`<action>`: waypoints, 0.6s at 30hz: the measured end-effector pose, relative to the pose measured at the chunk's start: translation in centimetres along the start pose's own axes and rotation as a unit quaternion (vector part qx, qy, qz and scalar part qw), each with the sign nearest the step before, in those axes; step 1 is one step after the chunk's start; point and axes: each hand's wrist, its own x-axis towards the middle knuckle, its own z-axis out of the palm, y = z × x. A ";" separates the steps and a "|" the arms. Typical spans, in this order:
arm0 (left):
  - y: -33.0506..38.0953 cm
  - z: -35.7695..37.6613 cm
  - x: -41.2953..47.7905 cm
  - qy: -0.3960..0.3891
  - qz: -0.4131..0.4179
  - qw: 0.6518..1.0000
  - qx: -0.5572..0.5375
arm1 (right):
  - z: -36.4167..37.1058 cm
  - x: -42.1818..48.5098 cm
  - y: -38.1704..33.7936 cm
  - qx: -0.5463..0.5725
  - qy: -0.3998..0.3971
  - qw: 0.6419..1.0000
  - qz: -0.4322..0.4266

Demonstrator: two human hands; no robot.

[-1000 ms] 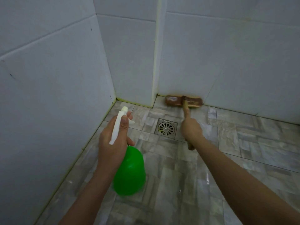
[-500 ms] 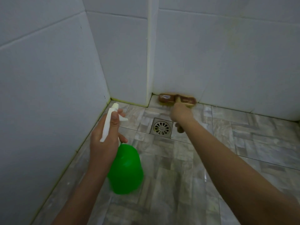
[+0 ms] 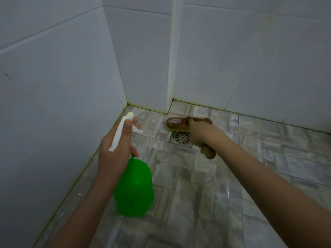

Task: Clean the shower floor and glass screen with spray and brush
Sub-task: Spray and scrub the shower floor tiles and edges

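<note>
My left hand [image 3: 116,153] grips a green spray bottle [image 3: 134,188] by its white trigger head, held above the floor on the left with the nozzle pointing toward the corner. My right hand [image 3: 198,133] grips the wooden handle of a brown scrub brush [image 3: 177,123]. Its yellow bristles rest on the grey tiled shower floor [image 3: 197,185], just behind the round metal drain [image 3: 181,137]. The handle's end sticks out below my fist. No glass screen is in view.
White tiled walls close in on the left and at the back, with a protruding wall corner [image 3: 171,68] just behind the brush. Yellowish grout runs along the floor edge. The wet floor stretches right and toward me.
The brush has pulled back from the foot of the back wall toward me and to the left, now beside the drain. The spray bottle stays held in much the same place.
</note>
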 end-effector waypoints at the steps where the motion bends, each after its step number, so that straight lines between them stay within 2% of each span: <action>1: -0.1 0.0 -0.3 0.002 -0.004 1.000 0.004 | 0.5 -0.7 0.2 0.000 -0.001 1.000 -0.018; 5: 0.1 -0.5 -0.2 0.013 -0.001 1.000 0.000 | 1.3 0.9 1.7 0.057 0.082 0.993 -0.068; 10: -0.3 -2.0 -0.6 0.022 -0.004 1.000 -0.011 | 0.6 -2.4 2.1 0.060 -0.028 0.996 -0.052; 12: -0.4 -2.5 -0.6 0.029 -0.004 0.999 -0.012 | 1.9 -3.6 0.7 0.048 -0.011 0.997 -0.066; 15: -0.3 -3.0 -0.9 0.042 -0.012 0.999 -0.007 | 3.0 -1.7 -0.6 0.038 0.080 0.990 -0.107; 18: -0.4 -3.6 -1.1 0.038 -0.012 0.999 0.004 | 1.9 -0.3 -0.8 0.056 0.042 0.989 -0.130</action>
